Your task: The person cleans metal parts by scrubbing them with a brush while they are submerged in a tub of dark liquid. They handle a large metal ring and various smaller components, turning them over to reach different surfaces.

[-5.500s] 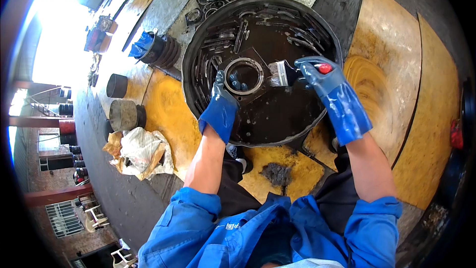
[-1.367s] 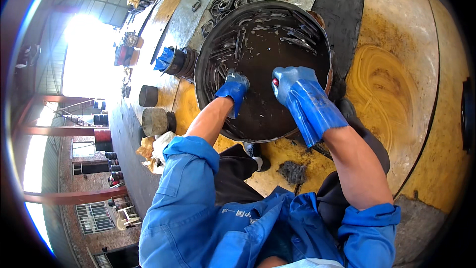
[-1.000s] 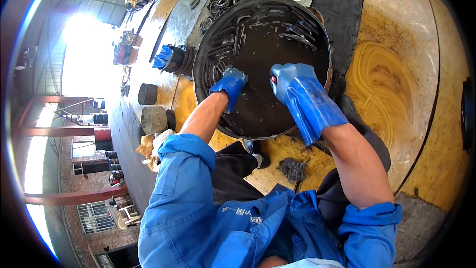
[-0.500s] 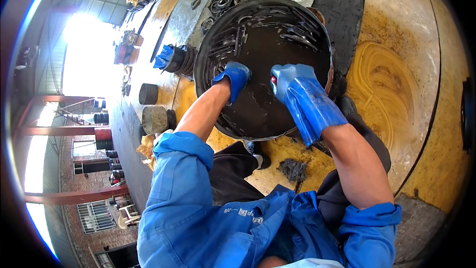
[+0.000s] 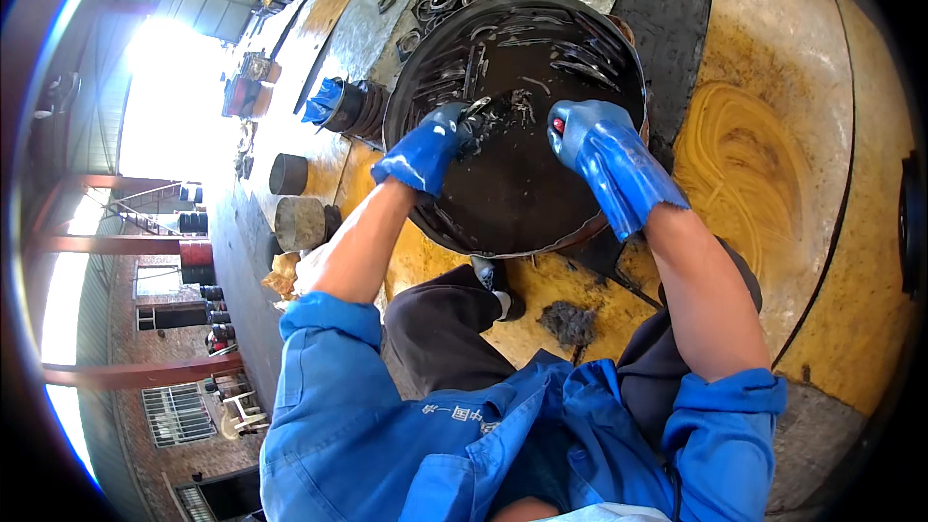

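A wide round tub (image 5: 398, 87) of dark liquid stands in front of me, with several black, shiny flat parts (image 5: 585, 63) lying along its inner wall. My left hand (image 5: 437, 143), in a blue rubber glove, is over the left side of the liquid. Its fingers are closed at a dark, wet thing whose kind I cannot make out, and the liquid is splashed beside them. My right hand (image 5: 592, 133), gloved the same way, is closed around a tool with a red handle (image 5: 558, 125). The rest of that tool is hidden by the glove.
Several black rings (image 5: 445, 0) lie beyond the tub. To the left stand a bucket (image 5: 343, 106) with blue gloves on it and an open cylinder (image 5: 300, 222). A grey fibrous clump (image 5: 568, 325) lies on the yellow-stained floor near my feet.
My left hand has moved left and slightly up in the picture, bringing the dark thing up with splashing around it. My right hand has moved a little right and farther away, still holding the red handle.
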A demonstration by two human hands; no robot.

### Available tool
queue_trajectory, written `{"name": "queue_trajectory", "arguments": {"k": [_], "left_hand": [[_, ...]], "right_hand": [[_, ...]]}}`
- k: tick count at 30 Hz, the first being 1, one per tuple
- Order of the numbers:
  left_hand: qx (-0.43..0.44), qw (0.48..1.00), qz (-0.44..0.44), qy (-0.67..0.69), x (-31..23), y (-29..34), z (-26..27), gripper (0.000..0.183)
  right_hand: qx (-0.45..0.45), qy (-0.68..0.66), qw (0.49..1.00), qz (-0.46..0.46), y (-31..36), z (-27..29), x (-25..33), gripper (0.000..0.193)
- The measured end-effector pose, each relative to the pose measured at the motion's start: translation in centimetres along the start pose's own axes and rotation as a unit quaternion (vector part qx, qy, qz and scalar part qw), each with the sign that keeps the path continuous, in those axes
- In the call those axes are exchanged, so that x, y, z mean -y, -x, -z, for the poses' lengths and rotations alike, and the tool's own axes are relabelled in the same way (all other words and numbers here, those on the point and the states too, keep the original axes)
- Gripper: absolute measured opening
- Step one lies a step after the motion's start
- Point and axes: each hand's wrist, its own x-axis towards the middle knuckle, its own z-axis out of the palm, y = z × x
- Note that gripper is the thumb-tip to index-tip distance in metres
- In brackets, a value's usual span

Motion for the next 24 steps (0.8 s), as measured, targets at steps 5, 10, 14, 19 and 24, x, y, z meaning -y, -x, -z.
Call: {"name": "queue_trajectory", "arguments": {"k": [5, 10, 14, 19, 24], "left_hand": [[-0.078, 0.914, 0.041, 0.395, 2.7, 6.3, -5.9, 0.039], [0.046, 0.765, 0.174, 0.618, -2.5, 10.5, -6.5, 0.034], [0.059, 0.761, 0.203, 0.614, -0.9, 10.2, -9.2, 0.03], [0.032, 0.8, 0.172, 0.574, 1.3, 7.8, -12.6, 0.031], [0.009, 0.851, 0.147, 0.505, 0.0, 7.6, -10.3, 0.034]], "right_hand": [[-0.026, -0.046, 0.998, 0.027, -0.8, -2.0, 0.3, 0.021], [0.056, -0.12, 0.989, 0.065, -0.9, -3.1, -0.8, 0.025], [0.118, -0.087, 0.977, 0.155, -0.4, -4.9, -0.2, 0.027], [0.113, -0.017, 0.961, 0.252, -1.9, -11.1, -1.8, 0.028], [0.085, 0.017, 0.957, 0.276, -3.5, -11.9, -0.6, 0.036]]}}
